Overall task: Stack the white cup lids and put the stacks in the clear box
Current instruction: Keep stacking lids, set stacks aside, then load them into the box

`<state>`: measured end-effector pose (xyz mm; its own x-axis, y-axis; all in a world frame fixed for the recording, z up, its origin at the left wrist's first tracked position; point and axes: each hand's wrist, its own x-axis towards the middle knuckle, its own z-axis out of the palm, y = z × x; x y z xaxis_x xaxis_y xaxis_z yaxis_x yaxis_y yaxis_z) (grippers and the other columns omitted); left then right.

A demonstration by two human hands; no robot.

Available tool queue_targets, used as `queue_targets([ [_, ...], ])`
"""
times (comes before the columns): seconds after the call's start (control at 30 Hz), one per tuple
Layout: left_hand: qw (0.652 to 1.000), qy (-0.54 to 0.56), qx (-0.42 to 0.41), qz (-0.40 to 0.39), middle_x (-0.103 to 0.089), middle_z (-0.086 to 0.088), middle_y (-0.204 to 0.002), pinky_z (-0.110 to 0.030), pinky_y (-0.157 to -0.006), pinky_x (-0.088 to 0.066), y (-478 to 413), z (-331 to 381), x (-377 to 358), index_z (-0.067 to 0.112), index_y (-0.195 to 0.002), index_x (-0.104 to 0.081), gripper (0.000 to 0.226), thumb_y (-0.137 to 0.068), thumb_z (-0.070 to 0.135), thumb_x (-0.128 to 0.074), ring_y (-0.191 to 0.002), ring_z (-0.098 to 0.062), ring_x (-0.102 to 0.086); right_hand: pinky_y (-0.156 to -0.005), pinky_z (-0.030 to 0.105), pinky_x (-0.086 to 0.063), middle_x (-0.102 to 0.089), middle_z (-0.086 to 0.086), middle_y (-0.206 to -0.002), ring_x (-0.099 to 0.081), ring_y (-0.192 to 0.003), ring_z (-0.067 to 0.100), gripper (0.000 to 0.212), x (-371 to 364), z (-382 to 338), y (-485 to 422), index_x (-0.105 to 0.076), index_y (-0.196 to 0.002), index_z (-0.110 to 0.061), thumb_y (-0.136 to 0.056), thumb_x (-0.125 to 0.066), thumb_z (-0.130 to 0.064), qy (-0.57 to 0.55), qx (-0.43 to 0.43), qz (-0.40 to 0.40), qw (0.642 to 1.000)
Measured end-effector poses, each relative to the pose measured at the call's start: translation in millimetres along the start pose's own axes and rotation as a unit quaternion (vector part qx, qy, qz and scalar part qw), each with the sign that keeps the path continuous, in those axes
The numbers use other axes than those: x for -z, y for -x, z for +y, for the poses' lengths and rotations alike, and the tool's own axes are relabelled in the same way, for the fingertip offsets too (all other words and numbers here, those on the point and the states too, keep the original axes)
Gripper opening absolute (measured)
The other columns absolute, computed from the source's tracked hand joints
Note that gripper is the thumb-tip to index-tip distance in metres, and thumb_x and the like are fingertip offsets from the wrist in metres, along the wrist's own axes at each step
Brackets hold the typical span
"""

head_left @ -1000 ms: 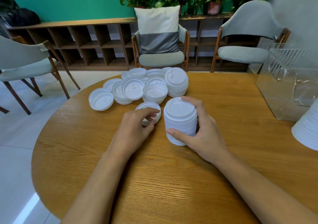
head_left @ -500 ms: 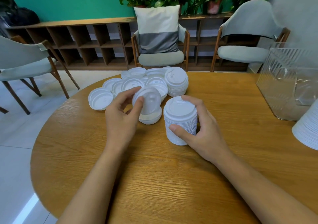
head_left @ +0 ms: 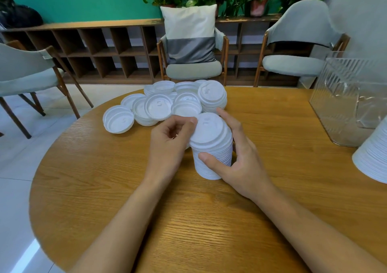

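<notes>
looks partway done, left hand [head_left: 169, 144] pinching a lid [head_left: 207, 130] onto the stack [head_left: 213, 161] gripped by the right hand [head_left: 240, 163] at centre, loose lids [head_left: 159, 107] waiting at 12 o'clock, clear box [head_left: 351, 100] at 2 o'clock seemingly unfilled.

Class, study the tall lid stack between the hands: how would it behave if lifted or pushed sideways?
Probably light: the stack is thin plastic lids. Tall on a narrow base, it may tip when pushed; the right hand curls round it. The top lid, pinched by the left hand, sits askew and might slide off.
</notes>
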<state>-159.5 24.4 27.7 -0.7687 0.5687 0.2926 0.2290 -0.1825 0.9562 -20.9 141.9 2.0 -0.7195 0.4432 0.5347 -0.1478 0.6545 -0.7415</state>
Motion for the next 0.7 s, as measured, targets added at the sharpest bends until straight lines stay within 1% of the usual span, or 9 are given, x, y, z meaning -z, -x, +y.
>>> queue_targets([
  [0.1, 0.998, -0.058, -0.027, 0.018, -0.062, -0.018, -0.079, -0.036, -0.071, -0.043, 4, 2, -11, 0.012, -0.082, -0.07, 0.024, -0.09, 0.035, -0.07, -0.074, -0.014, -0.051, -0.105, 0.022, -0.046, -0.055, -0.016, -0.141, -0.055, -0.133, 0.011, 0.074, -1, 1, 0, -0.041, -0.147, -0.042, -0.084, -0.079, -0.05, -0.003, -0.002, 0.004, 1.0],
  [0.17, 0.996, -0.078, -0.033, 0.017, -0.069, -0.001, -0.085, -0.032, -0.072, -0.047, 5, 2, -9, 0.018, -0.09, -0.073, 0.025, -0.088, 0.043, -0.069, -0.08, -0.009, -0.059, -0.103, 0.025, -0.049, -0.057, -0.015, -0.138, -0.057, -0.13, 0.014, 0.071, -1, 1, 0, -0.043, -0.144, -0.042, -0.083, -0.078, -0.05, -0.009, -0.005, 0.003, 1.0],
  [0.2, 0.996, -0.083, -0.037, -0.01, -0.072, 0.006, -0.096, -0.031, -0.077, -0.05, 5, 2, -6, 0.021, -0.1, -0.074, 0.03, -0.087, 0.047, -0.068, -0.09, -0.008, -0.064, -0.102, 0.027, -0.05, -0.057, -0.015, -0.138, -0.057, -0.13, 0.015, 0.071, -1, 1, 0, -0.043, -0.144, -0.041, -0.083, -0.078, -0.05, -0.009, -0.004, 0.004, 1.0],
  [0.23, 0.994, -0.083, -0.04, -0.052, -0.073, 0.008, -0.109, -0.031, -0.085, -0.053, 5, 3, -3, 0.023, -0.112, -0.074, 0.037, -0.087, 0.049, -0.067, -0.102, -0.009, -0.066, -0.102, 0.03, -0.051, -0.057, -0.015, -0.138, -0.057, -0.13, 0.015, 0.071, -1, 1, 0, -0.043, -0.144, -0.041, -0.083, -0.078, -0.05, -0.008, -0.005, 0.004, 1.0],
  [0.27, 0.992, -0.075, -0.041, -0.096, -0.073, 0.007, -0.118, -0.032, -0.093, -0.054, 6, 4, -1, 0.023, -0.122, -0.071, 0.042, -0.087, 0.046, -0.069, -0.112, -0.011, -0.066, -0.102, 0.033, -0.052, -0.056, -0.014, -0.139, -0.057, -0.13, 0.016, 0.071, -1, 1, 0, -0.043, -0.145, -0.041, -0.084, -0.079, -0.049, -0.008, -0.007, 0.003, 1.0],
  [0.33, 0.986, -0.058, -0.046, -0.151, -0.073, 0.005, -0.124, -0.032, -0.101, -0.054, 7, 7, 2, 0.022, -0.132, -0.068, 0.047, -0.087, 0.033, -0.076, -0.121, -0.015, -0.066, -0.102, 0.037, -0.053, -0.056, -0.014, -0.14, -0.056, -0.13, 0.015, 0.074, 0, 1, 1, -0.042, -0.147, -0.04, -0.084, -0.079, -0.051, -0.011, -0.013, 0.0, 1.0],
  [0.43, 0.988, -0.049, -0.057, -0.137, -0.075, 0.005, -0.121, -0.033, -0.103, -0.054, 8, 10, 1, 0.019, -0.13, -0.07, 0.049, -0.082, 0.022, -0.083, -0.119, -0.014, -0.068, -0.104, 0.037, -0.052, -0.054, -0.015, -0.144, -0.055, -0.134, 0.013, 0.081, 1, 0, 1, -0.037, -0.152, -0.039, -0.084, -0.08, -0.051, -0.014, -0.017, -0.002, 1.0],
  [0.57, 0.99, -0.081, -0.076, -0.085, -0.076, 0.009, -0.117, -0.034, -0.099, -0.056, 8, 8, -1, 0.023, -0.123, -0.073, 0.054, -0.074, 0.032, -0.092, -0.117, -0.011, -0.069, -0.108, 0.041, -0.051, -0.053, -0.014, -0.148, -0.053, -0.137, 0.015, 0.086, 1, 1, 1, -0.035, -0.155, -0.039, -0.083, -0.081, -0.049, -0.02, -0.015, -0.001, 1.0],
  [0.7, 0.988, -0.105, -0.087, -0.076, -0.076, 0.011, -0.117, -0.039, -0.099, -0.057, 9, 8, -2, 0.025, -0.122, -0.073, 0.056, -0.073, 0.047, -0.089, -0.116, -0.012, -0.069, -0.105, 0.039, -0.053, -0.054, -0.015, -0.145, -0.054, -0.135, 0.014, 0.082, 1, 1, 1, -0.039, -0.154, -0.036, -0.084, -0.08, -0.049, -0.02, -0.02, -0.007, 1.0],
])
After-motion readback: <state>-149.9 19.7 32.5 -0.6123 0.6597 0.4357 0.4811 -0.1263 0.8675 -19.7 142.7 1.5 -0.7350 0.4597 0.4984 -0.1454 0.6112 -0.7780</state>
